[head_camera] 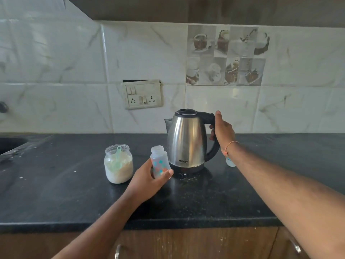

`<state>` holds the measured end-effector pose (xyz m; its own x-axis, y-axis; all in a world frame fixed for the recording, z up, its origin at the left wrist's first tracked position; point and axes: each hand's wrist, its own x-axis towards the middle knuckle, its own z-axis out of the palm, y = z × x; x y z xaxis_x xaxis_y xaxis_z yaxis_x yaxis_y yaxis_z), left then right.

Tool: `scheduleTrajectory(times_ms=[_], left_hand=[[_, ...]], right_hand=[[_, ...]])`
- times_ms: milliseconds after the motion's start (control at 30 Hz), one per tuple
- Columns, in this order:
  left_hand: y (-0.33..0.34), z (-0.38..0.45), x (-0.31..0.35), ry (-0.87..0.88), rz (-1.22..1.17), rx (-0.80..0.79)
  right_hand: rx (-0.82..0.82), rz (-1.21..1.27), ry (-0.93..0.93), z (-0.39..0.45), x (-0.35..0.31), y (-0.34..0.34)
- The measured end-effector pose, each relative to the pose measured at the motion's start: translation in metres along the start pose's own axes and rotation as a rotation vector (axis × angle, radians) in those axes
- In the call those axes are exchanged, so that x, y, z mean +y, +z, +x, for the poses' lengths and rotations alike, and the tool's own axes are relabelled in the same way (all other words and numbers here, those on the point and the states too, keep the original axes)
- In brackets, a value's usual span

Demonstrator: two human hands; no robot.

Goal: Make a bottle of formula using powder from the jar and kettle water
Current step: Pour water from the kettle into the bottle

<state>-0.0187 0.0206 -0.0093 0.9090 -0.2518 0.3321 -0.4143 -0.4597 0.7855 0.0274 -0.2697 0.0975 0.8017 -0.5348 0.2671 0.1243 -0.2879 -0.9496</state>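
A person's right hand (223, 130) wraps the black handle of the stainless-steel electric kettle (187, 141); just left of it, the left hand (149, 177) grips a small, clear, dot-printed baby bottle (159, 161), light and likely slippery, best steadied low

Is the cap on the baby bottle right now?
No: the baby bottle, held in the left hand, shows a bare open threaded neck with nothing screwed onto it.
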Motion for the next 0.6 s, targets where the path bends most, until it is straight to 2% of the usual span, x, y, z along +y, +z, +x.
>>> scheduleTrajectory(times_ms=[233, 600], left_hand=[[-0.003, -0.004, 0.008, -0.004, -0.015, 0.006], [-0.003, -0.008, 0.011, 0.015, -0.023, 0.03]], right_hand=[[0.074, 0.089, -0.027, -0.027, -0.002, -0.002], [0.041, 0.16, -0.007, -0.044, -0.005, -0.024]])
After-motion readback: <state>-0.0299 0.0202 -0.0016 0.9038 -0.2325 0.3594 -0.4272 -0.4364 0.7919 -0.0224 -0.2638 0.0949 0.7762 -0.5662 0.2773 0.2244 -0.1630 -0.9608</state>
